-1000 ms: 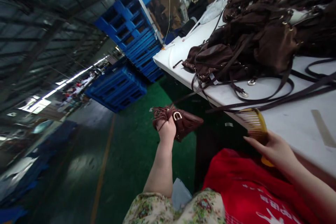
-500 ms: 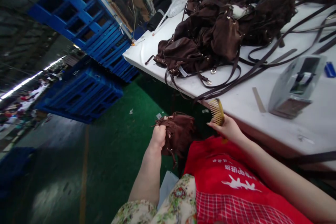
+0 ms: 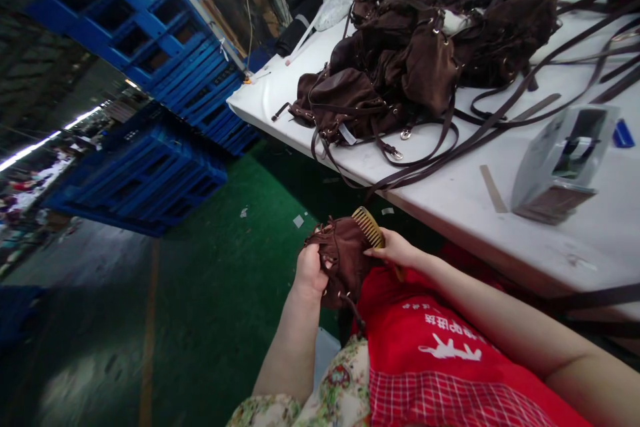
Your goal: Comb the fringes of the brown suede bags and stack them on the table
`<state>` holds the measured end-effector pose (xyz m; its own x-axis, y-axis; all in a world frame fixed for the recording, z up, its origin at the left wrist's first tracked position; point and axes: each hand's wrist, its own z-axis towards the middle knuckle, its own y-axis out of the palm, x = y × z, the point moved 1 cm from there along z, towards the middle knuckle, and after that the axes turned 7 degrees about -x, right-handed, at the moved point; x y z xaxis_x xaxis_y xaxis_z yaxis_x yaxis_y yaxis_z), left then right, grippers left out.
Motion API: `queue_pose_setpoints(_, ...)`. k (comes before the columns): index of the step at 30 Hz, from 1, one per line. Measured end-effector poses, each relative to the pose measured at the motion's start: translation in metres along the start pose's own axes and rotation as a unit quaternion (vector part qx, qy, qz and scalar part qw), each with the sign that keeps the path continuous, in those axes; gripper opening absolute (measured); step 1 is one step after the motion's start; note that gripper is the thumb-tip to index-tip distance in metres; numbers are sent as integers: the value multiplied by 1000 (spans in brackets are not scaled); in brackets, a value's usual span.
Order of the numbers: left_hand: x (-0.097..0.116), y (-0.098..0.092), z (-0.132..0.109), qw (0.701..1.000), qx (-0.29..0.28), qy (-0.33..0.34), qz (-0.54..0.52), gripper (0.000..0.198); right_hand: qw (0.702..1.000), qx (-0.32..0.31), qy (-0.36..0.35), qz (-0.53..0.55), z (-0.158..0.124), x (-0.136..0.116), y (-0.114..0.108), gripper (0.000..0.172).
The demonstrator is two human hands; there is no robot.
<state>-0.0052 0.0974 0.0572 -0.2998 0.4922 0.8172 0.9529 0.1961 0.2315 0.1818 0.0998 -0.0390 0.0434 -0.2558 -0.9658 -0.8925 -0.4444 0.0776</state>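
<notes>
A small dark brown bag (image 3: 347, 250) with fringe hangs over the floor beside the table, gripped near its top by my left hand (image 3: 311, 272). My right hand (image 3: 393, 248) is closed on a yellow wide-toothed comb (image 3: 369, 227), whose teeth are at the right side of the bag. Whether the teeth touch the bag is hard to tell. Both hands are in front of a red apron (image 3: 425, 320) with white print.
Brown bags (image 3: 430, 60) with long straps lie heaped on the white table (image 3: 440, 213). A grey tape dispenser (image 3: 560, 167) and a blue object (image 3: 623, 134) are at the right. Blue pallets (image 3: 145, 173) stand on the green floor (image 3: 225, 267) at the left.
The comb in my right hand has moved left and slightly down, from apart to right at the bag. My left hand and the bag have shifted a little; the view has shifted slightly.
</notes>
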Motion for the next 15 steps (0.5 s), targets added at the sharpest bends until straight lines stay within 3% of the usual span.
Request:
queue_pose_setpoints(5, -5, -27, 12, 989, -47, -93, -104, 21, 990, -124, 24, 59, -6, 3, 12, 36)
queue_pose_setpoints(7, 1, -47, 19, 991, -17, -100, -89, 20, 982, -167, 36, 76, -11, -6, 8, 32)
queue_pose_setpoints(9, 16, -67, 28, 994, 102, -28, -36, 22, 980, -186, 27, 72, -13, -17, 1, 29)
queue_pose_setpoints(11, 40, -76, 34, 966, 228, 122, 17, 35, 977, -207, 7, 45, -11, -30, -4, 26)
queue_pose_setpoints(12, 53, -74, 36, 949, 240, 200, 37, 42, 974, -226, 1, 28, -9, -36, -4, 25)
queue_pose_setpoints(13, 65, -66, 38, 939, 203, 273, 57, 45, 969, -248, -2, 12, -7, -41, -3, 25)
queue_pose_setpoints(14, 74, -52, 39, 938, 110, 321, 78, 44, 964, -266, -2, -3, -5, -45, 0, 24)
queue_pose_setpoints(15, 81, -35, 40, 944, -23, 315, 98, 39, 960, -281, -2, -13, -2, -49, 3, 24)
